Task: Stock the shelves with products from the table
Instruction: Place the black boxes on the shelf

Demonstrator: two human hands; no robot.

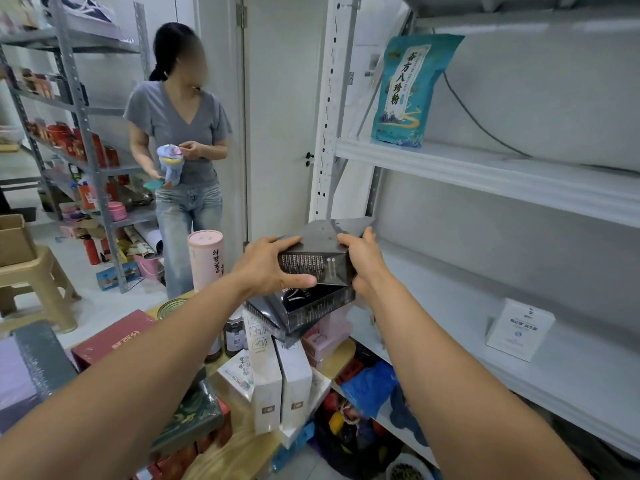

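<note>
I hold a black box (320, 261) with white print between both hands, just above the table. My left hand (273, 263) grips its left end, thumb along the bottom edge. My right hand (363, 259) grips its right end. More black boxes (311, 311) lie stacked right below it. The white shelf unit stands to the right; its middle shelf (485, 306) carries a small white box (519, 329), and the upper shelf (502, 171) carries a teal pouch (410, 91).
The table (228, 452) is crowded with white cartons (280, 382), a pink tube (206, 263), dark jars (232, 336) and a red box (114, 337). Bags (367, 410) lie under the shelf. A person (180, 161) holding a plush toy stands by the grey rack (86, 133). A stool (38, 282) is at left.
</note>
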